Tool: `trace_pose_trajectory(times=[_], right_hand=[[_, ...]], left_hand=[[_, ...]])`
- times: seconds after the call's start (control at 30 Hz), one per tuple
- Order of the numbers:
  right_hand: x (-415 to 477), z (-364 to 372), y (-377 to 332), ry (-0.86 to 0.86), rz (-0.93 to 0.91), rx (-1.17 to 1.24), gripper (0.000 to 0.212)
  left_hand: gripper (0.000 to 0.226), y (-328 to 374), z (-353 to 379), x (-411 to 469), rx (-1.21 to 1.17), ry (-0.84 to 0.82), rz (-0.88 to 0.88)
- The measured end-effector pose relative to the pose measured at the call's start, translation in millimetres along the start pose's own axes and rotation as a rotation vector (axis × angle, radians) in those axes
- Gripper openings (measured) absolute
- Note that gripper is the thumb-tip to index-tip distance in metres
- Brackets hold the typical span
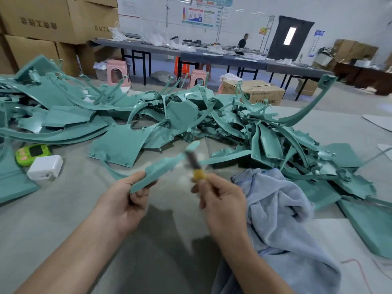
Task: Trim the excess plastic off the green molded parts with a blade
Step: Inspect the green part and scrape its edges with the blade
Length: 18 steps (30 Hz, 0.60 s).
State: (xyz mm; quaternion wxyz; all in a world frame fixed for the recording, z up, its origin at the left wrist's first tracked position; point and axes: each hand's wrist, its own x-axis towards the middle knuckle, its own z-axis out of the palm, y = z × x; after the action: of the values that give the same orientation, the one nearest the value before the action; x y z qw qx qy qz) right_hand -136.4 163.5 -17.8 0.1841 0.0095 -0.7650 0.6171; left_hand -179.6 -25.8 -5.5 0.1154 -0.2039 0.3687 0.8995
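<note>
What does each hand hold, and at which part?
Left hand grips a green part at its near end; right hand grips the blade by its yellow handle.

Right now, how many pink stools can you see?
2: one stool beside the stacked cartons at left, another stool behind the green pile. More may be hidden.

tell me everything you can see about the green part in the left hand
The green part is a long, narrow strip of teal molded plastic with a stepped outline. The left hand grips its near end, thumb on top, fingers beneath. It slants up and away to the right, raised above the grey surface. The dark blade, yellow-handled and held by the right hand, crosses it near its far end, which is blurred.
</note>
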Motion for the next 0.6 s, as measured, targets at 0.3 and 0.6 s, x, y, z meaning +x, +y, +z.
trace_pose_trajectory(times=[0.3, 0.6], right_hand=[[6, -20, 0, 0.027, 0.075, -0.561, 0.02], [-1, -15, -19, -0.405, 0.531, 0.429, 0.022]], left_hand=[[0.039, 8, -2, -16, 0.359, -0.067, 0.103], [0.044, 0, -1, -18, 0.506, -0.156, 0.278]])
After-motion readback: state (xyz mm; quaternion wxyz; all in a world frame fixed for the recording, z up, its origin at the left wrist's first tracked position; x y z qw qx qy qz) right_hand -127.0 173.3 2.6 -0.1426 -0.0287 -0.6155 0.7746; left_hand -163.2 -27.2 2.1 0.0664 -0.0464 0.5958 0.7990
